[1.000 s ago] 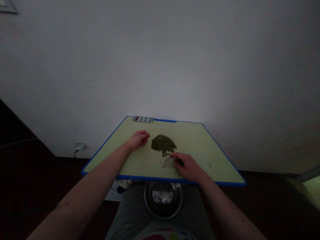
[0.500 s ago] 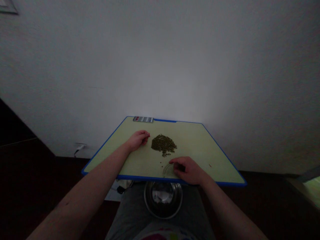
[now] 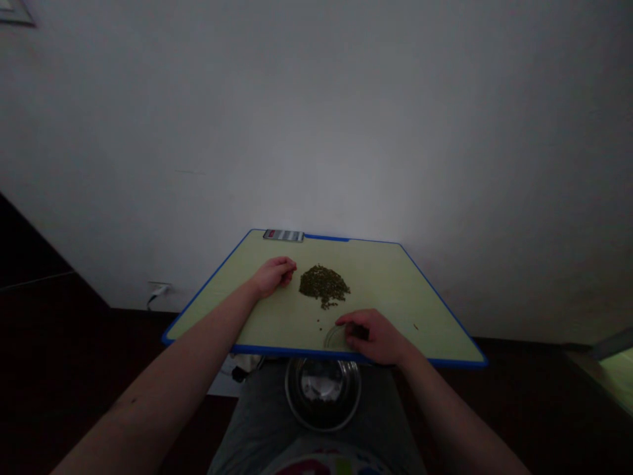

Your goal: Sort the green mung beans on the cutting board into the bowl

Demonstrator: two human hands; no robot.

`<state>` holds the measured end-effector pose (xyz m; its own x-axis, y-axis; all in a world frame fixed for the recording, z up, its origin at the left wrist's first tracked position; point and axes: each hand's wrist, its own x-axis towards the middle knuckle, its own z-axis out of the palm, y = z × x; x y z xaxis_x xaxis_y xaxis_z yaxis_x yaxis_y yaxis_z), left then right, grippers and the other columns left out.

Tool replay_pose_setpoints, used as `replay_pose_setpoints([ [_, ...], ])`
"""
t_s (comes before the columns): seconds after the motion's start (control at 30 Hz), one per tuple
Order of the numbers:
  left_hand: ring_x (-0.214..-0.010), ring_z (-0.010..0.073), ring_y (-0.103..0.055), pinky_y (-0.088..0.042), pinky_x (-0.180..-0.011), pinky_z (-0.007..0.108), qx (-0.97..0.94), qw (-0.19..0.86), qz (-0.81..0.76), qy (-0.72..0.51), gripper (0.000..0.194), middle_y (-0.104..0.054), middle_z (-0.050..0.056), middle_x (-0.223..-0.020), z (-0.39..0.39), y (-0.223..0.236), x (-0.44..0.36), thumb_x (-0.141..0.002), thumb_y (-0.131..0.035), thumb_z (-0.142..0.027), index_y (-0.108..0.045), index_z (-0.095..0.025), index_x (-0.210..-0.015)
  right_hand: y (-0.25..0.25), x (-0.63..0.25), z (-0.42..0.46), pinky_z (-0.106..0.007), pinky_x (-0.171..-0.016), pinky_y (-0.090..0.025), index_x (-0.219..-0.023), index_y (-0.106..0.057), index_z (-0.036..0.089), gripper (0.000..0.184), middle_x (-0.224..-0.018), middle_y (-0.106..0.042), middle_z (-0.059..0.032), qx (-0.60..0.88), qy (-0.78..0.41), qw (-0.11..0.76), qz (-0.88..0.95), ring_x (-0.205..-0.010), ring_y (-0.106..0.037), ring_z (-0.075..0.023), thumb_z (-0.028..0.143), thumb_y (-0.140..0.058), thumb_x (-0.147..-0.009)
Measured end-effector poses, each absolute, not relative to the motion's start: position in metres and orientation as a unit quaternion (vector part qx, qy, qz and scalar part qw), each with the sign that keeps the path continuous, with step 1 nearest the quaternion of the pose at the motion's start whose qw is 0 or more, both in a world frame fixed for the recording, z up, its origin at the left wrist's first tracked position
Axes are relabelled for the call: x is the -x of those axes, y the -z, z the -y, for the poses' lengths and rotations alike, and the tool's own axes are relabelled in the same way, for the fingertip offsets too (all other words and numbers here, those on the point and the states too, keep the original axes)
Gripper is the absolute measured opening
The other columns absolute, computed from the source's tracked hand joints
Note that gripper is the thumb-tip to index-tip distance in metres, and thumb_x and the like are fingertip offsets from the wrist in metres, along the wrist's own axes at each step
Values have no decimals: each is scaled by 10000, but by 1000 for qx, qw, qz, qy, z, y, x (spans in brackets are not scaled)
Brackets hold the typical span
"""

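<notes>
A heap of small greenish-brown beans or seeds (image 3: 322, 284) lies on the pale board-topped table (image 3: 390, 290), with a few strays at its near side. My left hand (image 3: 273, 274) rests left of the heap, fingers curled and thumb pressed in; whatever they may hold is hidden. Close to the table's front edge, my right hand (image 3: 372, 335) curls round a clear curved plastic piece, seemingly a protractor (image 3: 335, 338). Its right part is covered by my fingers. Below the edge, a steel bowl (image 3: 324, 422) sits on my lap, with dark bits in its bottom.
A phone (image 3: 283, 235) lies at the table's far left edge, its screen lit. A blue rim (image 3: 445, 315) runs round the tabletop. One small dark sliver (image 3: 416, 327) lies at the right. Behind the table stands a white wall (image 3: 316, 132).
My right hand and the clear protractor have shifted very slightly to the right. My left hand and the heap look the same.
</notes>
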<state>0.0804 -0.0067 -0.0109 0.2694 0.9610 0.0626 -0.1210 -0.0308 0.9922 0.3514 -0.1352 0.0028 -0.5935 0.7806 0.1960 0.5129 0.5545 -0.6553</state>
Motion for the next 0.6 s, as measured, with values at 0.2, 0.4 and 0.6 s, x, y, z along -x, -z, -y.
replay_pose_setpoints([
  [0.2,-390,56,-402,-275,-392,199,-547,576,-385,-470,183,-458,-38,-481,7,11,-80,-663,-606,-306,-513,-149,-663,1,-348,131,-214,-581,-394,-1043,-592,160,367,-683,-590,3,428,-232,268,831,-602,-522,-111,114,-505,-689],
  [0.4,-389,59,-401,-272,-390,201,-545,580,-385,-467,190,-449,-42,-472,7,10,-80,-668,-605,-312,-506,-150,-659,1,-340,124,-229,-599,-388,-1112,-561,155,377,-698,-595,-11,453,-170,269,833,-610,-513,-123,145,-473,-746],
  [0.6,-387,59,-401,-268,-389,201,-551,579,-380,-466,191,-441,-47,-467,7,10,-80,-670,-605,-313,-502,-153,-656,-2,-340,125,-269,-718,-411,-1186,-525,186,437,-868,-630,-52,404,-186,242,862,-752,-540,-153,140,-484,-754],
])
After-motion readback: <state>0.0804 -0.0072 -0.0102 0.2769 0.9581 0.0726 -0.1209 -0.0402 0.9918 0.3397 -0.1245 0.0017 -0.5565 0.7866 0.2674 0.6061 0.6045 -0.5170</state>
